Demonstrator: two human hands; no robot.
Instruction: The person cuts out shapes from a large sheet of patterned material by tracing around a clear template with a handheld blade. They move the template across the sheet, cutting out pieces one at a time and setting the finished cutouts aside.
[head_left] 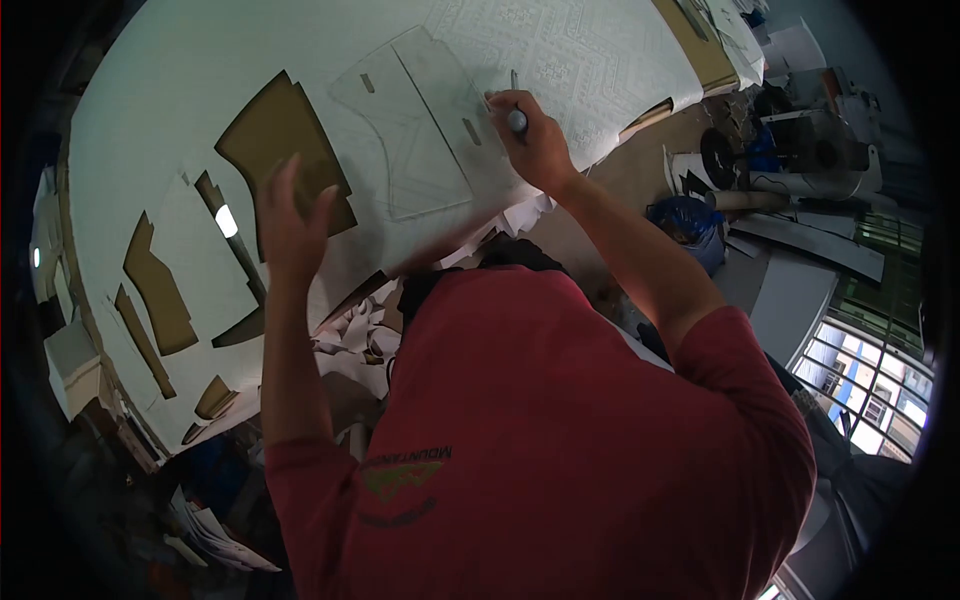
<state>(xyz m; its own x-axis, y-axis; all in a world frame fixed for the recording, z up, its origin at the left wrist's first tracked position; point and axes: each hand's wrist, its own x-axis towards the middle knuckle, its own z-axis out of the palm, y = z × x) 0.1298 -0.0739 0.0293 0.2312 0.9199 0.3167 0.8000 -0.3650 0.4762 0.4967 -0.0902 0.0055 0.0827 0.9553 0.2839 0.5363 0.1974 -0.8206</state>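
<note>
My right hand (537,145) is closed around a slim pen-like tool with a thin silver shaft (514,80) and a round grey knob (517,121). It rests at the right edge of a clear plastic template (425,150), which has a dark line down it and two small slots. The template lies on white patterned sheet material (560,45). To the left, my left hand (295,215) has its fingers spread, slightly blurred. It overlaps a large brown angular shape (290,125) in the sheet, and nothing shows in its grasp.
More brown shapes (160,290) mark the sheet's left part. Crumpled white scraps (360,335) hang at the near edge. Beyond the table's right side are a blue bag-lined bin (690,225), a dark fan (718,155) and flat boards (810,245). Papers (215,530) lie at lower left.
</note>
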